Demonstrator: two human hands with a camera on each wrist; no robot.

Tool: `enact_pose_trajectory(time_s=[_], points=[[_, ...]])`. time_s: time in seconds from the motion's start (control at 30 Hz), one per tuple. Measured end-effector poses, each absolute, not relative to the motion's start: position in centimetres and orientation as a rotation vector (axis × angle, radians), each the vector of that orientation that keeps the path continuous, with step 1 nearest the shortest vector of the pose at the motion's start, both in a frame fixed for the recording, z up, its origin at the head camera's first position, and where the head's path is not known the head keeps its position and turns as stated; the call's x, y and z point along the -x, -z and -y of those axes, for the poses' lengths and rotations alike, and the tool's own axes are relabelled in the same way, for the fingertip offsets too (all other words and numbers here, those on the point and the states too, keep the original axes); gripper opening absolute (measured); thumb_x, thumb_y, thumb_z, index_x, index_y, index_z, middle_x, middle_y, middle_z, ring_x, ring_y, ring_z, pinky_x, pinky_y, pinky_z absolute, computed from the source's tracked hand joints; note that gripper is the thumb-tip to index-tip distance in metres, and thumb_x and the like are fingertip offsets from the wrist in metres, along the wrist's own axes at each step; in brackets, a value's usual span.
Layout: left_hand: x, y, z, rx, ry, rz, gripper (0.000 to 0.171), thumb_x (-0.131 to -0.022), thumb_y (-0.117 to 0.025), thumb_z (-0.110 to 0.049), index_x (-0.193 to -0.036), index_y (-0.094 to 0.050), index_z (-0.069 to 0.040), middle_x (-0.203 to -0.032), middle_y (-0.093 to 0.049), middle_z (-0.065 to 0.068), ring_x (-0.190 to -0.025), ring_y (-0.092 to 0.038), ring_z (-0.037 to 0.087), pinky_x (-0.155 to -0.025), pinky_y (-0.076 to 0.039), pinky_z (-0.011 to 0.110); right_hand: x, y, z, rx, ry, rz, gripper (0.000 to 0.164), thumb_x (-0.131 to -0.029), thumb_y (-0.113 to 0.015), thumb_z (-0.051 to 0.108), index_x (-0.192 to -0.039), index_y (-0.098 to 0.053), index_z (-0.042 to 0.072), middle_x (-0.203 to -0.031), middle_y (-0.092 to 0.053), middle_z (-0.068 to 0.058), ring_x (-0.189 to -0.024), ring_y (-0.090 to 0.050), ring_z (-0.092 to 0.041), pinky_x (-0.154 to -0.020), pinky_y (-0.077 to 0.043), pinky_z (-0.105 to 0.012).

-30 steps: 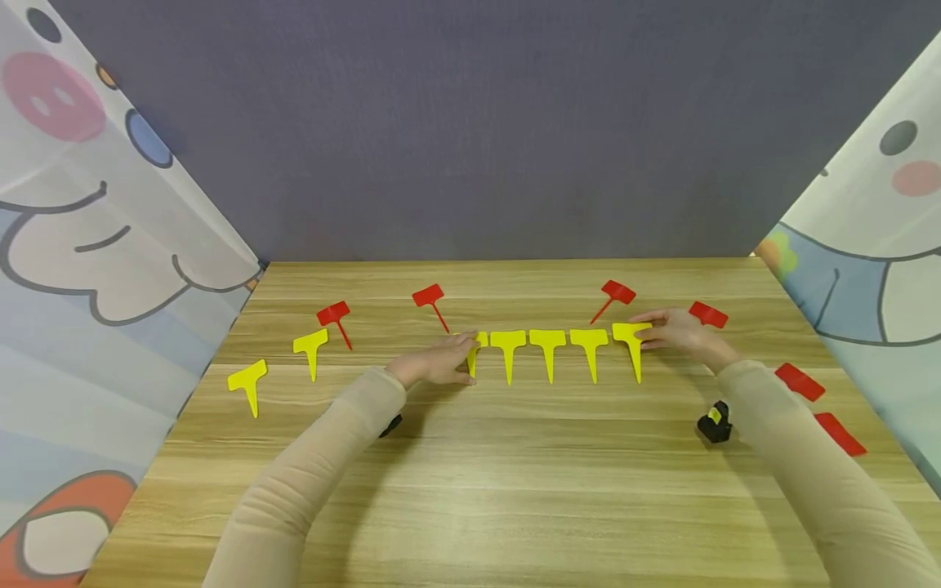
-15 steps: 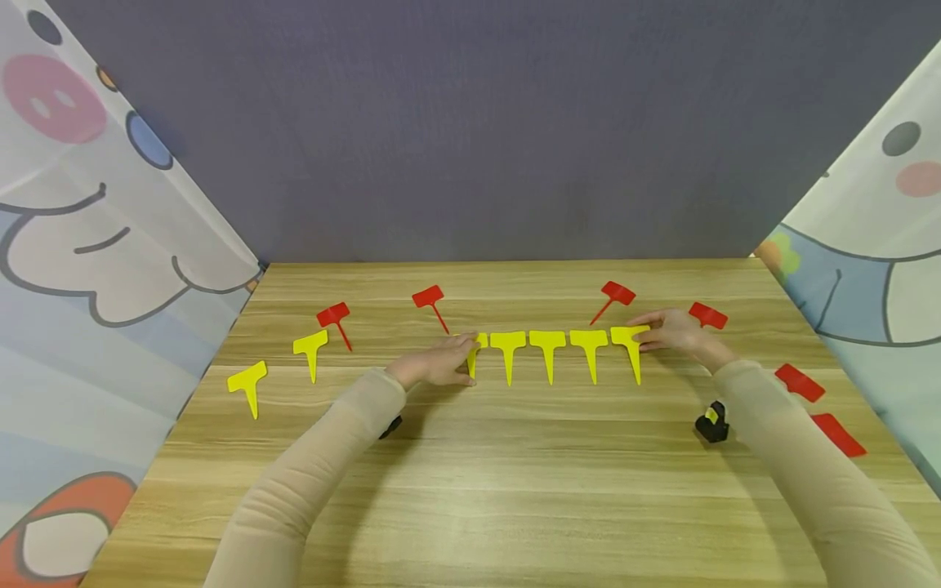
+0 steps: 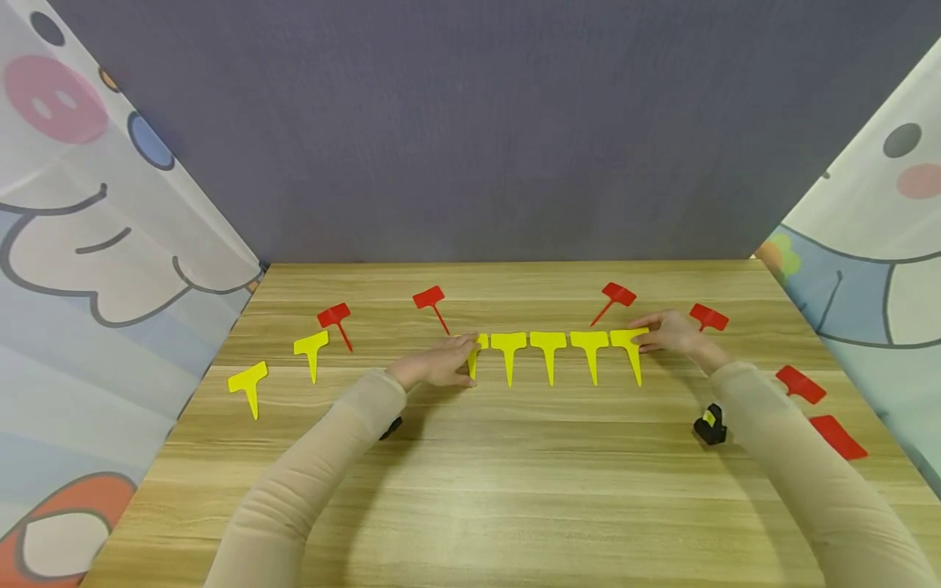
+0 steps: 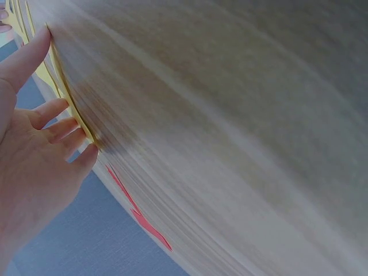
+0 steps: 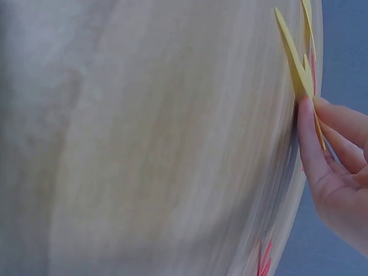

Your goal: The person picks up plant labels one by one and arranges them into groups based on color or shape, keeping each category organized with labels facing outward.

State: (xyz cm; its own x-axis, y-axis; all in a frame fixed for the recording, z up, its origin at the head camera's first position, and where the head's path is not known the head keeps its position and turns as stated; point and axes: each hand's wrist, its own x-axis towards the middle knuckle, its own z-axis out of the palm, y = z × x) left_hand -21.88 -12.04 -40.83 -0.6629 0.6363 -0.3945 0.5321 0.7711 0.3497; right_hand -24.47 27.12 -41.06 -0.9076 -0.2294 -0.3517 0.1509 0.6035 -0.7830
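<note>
Yellow T-shaped plant labels lie in a row across the table, stems toward me, in the head view. My left hand (image 3: 439, 363) rests on the leftmost label of that row (image 3: 482, 341), covering much of it. Seen from the left wrist, its fingers (image 4: 57, 129) are extended, their tips touching the label's head while the thumb reaches toward the stem tip. At the row's right end, my right hand (image 3: 675, 333) pinches a yellow plant label (image 5: 298, 72) between thumb and fingers. Its stem points toward me, close beside the neighbouring label (image 3: 590, 341).
Two more yellow labels (image 3: 312, 346) (image 3: 248, 379) lie at the left. Red T-shaped labels (image 3: 429, 297) (image 3: 619, 294) are spread along the back and the right side (image 3: 801, 384). A dark wall (image 3: 515, 147) rises behind the table (image 3: 500, 490). Black wrist devices (image 3: 710, 425) hang under the forearms.
My right hand has shifted the label at the right end slightly left and toward me, closer in line with the row. The left hand has stayed in place.
</note>
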Motion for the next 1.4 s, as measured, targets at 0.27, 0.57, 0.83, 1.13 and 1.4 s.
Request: enact_pose_trajectory(time_s=[0.27, 0.57, 0.83, 1.13, 1.4], points=[[21.81, 40.84, 12.05, -0.876, -0.281, -2.460, 0.069, -0.088, -0.053, -0.032, -0.138, -0.020, 0.001, -0.147, -0.003, 0.014, -0.134, -0.005, 0.026, -0.108, -0.009, 0.041, 24.19, 41.09, -26.91, 0.114, 1.127, -2.532, 0.040, -0.083, -0.058, 0.004, -0.118, -0.048, -0.013, -0.114, -0.046, -0.034, -0.071, -0.064, -0.015, -0.066, -0.053, -0.027], [21.80, 40.83, 12.11, -0.887, -0.301, -2.465, 0.068, -0.088, -0.054, -0.031, -0.138, -0.021, 0.002, -0.147, -0.004, 0.015, -0.134, -0.007, 0.028, -0.108, -0.009, 0.042, 24.36, 41.36, -26.94, 0.217, 0.880, -2.717, 0.035, -0.082, -0.062, 0.014, -0.111, -0.058, -0.006, -0.110, -0.054, -0.027, -0.089, -0.049, -0.028, -0.074, -0.044, -0.036], [21.90, 41.01, 12.09, -0.880, -0.288, -2.465, 0.068, -0.088, -0.053, -0.032, -0.138, -0.021, 0.002, -0.147, -0.003, 0.014, -0.134, -0.007, 0.027, -0.108, -0.009, 0.041, 24.31, 41.19, -26.95, 0.268, 0.847, -2.732, 0.035, -0.082, -0.062, 0.016, -0.110, -0.059, -0.006, -0.110, -0.052, -0.029, -0.089, -0.047, -0.030, -0.075, -0.042, -0.040], [21.99, 41.06, 12.20, -0.879, -0.285, -2.465, 0.069, -0.088, -0.053, -0.033, -0.138, -0.020, 0.002, -0.147, -0.003, 0.014, -0.134, -0.006, 0.027, -0.108, -0.009, 0.040, 24.45, 41.81, -27.70, 0.482, 0.917, -2.797, 0.036, -0.078, -0.066, 0.027, -0.099, -0.065, -0.002, -0.094, -0.057, -0.022, -0.080, -0.052, -0.029, -0.068, -0.044, -0.039], [21.98, 41.09, 12.21, -0.876, -0.285, -2.453, 0.069, -0.089, -0.052, -0.033, -0.139, -0.018, 0.002, -0.147, -0.001, 0.014, -0.134, -0.004, 0.028, -0.108, -0.008, 0.041, 23.59, 41.47, -27.29, 0.496, 0.827, -2.883, 0.029, -0.085, -0.058, 0.010, -0.103, -0.058, -0.013, -0.100, -0.054, -0.030, -0.088, -0.054, -0.038, -0.075, -0.045, -0.047]])
